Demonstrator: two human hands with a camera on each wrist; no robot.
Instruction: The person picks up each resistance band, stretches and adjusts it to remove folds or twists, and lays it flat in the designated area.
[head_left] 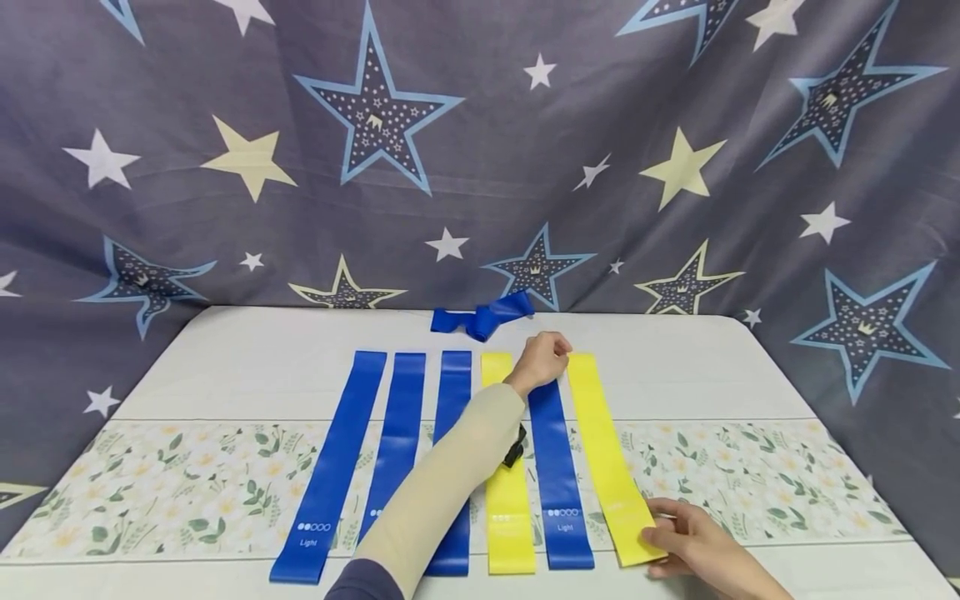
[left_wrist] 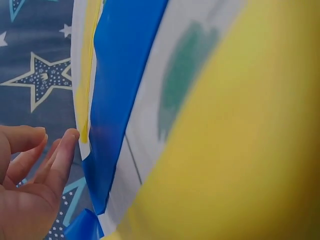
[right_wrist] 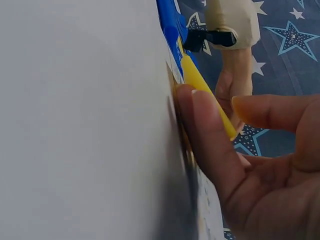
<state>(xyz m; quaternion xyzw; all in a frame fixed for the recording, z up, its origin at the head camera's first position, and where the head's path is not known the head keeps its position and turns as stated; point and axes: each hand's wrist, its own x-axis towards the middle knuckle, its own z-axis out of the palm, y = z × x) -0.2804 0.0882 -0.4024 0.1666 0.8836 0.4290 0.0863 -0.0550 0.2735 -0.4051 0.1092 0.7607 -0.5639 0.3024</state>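
Long flat resistance bands lie side by side. My left hand [head_left: 542, 362] is at the far end of the rightmost yellow band [head_left: 606, 442], over the top of a blue band [head_left: 555, 467]. In the left wrist view a fingertip [left_wrist: 72, 135] meets the yellow band's end, with the fingers loosely bent. My right hand [head_left: 693, 546] is at that yellow band's near end, a digit on its lower right corner. The right wrist view shows the fingers [right_wrist: 207, 112] against its edge, spread apart. Another yellow band [head_left: 512, 533] lies partly hidden under my left forearm.
Three blue bands, the outermost one [head_left: 326, 475] marked "Light", lie to the left, partly covered by my left sleeve [head_left: 450, 475]. A knotted blue band [head_left: 483, 318] sits at the table's back edge. The white table [head_left: 247, 358] has a floral strip; a star-patterned curtain [head_left: 480, 158] hangs behind.
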